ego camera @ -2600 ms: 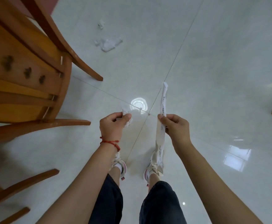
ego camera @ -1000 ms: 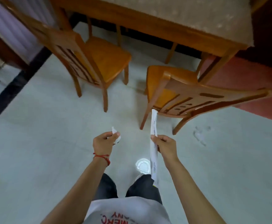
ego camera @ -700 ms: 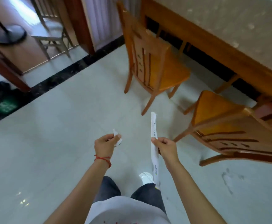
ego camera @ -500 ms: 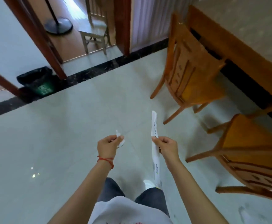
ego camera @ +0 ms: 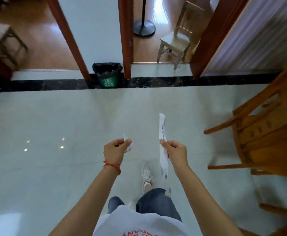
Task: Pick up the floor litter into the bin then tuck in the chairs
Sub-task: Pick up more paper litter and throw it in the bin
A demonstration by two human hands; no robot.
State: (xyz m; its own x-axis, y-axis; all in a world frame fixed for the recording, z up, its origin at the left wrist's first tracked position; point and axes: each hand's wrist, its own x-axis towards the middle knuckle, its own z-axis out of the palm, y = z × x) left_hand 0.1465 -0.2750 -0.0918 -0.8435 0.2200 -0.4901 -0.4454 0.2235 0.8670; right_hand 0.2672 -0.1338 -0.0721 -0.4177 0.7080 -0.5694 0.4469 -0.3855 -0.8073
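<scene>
- Left hand (ego camera: 116,150) pinches a crumpled paper scrap (ego camera: 128,145); right hand (ego camera: 176,152) grips a long paper wrapper (ego camera: 162,133), centre frame.
- Green bin (ego camera: 107,74) stands upper centre, well apart; keep both grips firm and let go only above its black liner.

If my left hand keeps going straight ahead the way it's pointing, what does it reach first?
Only open floor lies ahead of the left hand; the first thing in line looks like the bin by the doorframe, though depth is unclear.

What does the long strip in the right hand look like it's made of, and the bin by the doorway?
Long strip: thin white printed paper, judging by its limp hang, pinched by the right hand. Bin: likely green plastic, lined with a crinkly, glossy black bag.
</scene>
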